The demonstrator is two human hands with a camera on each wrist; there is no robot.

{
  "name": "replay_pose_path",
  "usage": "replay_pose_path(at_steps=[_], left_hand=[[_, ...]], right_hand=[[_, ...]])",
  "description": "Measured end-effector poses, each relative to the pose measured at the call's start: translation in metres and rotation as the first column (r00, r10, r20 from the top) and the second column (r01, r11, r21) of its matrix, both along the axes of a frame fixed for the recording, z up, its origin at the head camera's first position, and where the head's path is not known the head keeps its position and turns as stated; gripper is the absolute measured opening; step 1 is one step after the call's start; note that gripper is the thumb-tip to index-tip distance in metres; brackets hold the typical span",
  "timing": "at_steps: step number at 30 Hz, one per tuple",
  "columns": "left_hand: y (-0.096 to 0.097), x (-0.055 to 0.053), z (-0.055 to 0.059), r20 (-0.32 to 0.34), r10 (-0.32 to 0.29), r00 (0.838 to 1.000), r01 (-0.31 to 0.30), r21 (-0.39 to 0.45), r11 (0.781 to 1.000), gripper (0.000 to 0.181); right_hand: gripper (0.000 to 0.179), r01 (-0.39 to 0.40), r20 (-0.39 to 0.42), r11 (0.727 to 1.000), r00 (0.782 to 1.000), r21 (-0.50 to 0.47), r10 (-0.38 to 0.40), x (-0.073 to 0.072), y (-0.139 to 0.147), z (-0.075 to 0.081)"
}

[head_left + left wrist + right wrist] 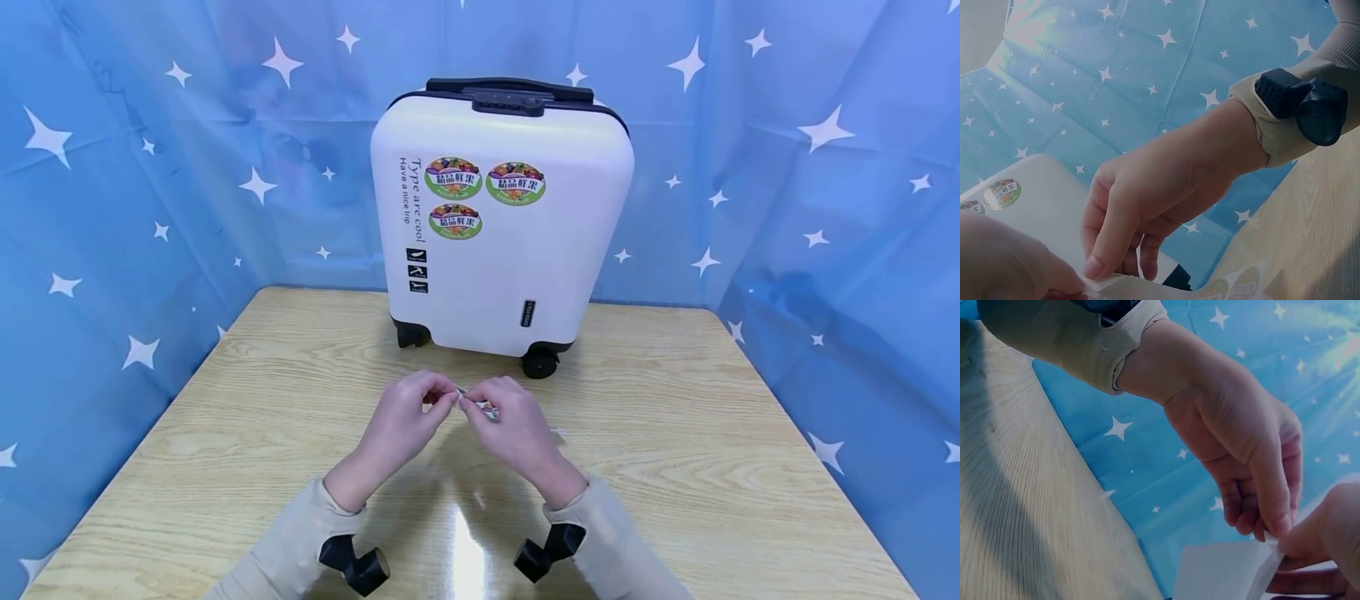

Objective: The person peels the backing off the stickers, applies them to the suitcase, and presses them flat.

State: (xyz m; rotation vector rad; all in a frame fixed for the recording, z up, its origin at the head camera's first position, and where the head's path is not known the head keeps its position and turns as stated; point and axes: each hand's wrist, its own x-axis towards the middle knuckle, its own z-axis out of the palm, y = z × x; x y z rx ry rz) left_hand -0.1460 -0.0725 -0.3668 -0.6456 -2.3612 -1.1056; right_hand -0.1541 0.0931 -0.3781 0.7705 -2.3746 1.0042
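Observation:
My left hand [408,417] and right hand [517,425] meet over the table in front of the suitcase, fingertips close together. Between them is a strip of sticker sheet [489,412], its oval fruit stickers [1244,286] showing in the left wrist view. Thumb and fingers of the right hand pinch the strip, and the left fingertips pinch its near end. The fingers hide much of the strip. Behind stands a white suitcase [502,267], upright, bearing three oval fruit stickers [455,222] on its upper front.
The suitcase's black wheels [540,363] rest on the wood-grain table [675,433]. A black carry handle [510,87] tops the case. Blue star-patterned cloth [187,125] hangs behind and along both sides. Each sleeved wrist wears a black camera [356,563].

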Motion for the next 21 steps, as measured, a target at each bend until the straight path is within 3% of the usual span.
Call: replay_pose_path(at_steps=[8,21], left_hand=[[0.0,-0.0006,-0.0016,-0.005,0.003,1.0,-0.002,0.019,1.0,0.009],[-0.0017,-0.0012,-0.0018,0.12,-0.001,0.993,-0.01,0.088,0.996,0.012]], right_hand=[[0.003,0.005,0.019,1.0,1.0,-0.031,-0.004,-0.0005,0.0011,-0.0005],[0.004,0.038,0.016,0.995,0.999,-0.09,-0.037,-0.0015,0.0026,0.0006]])
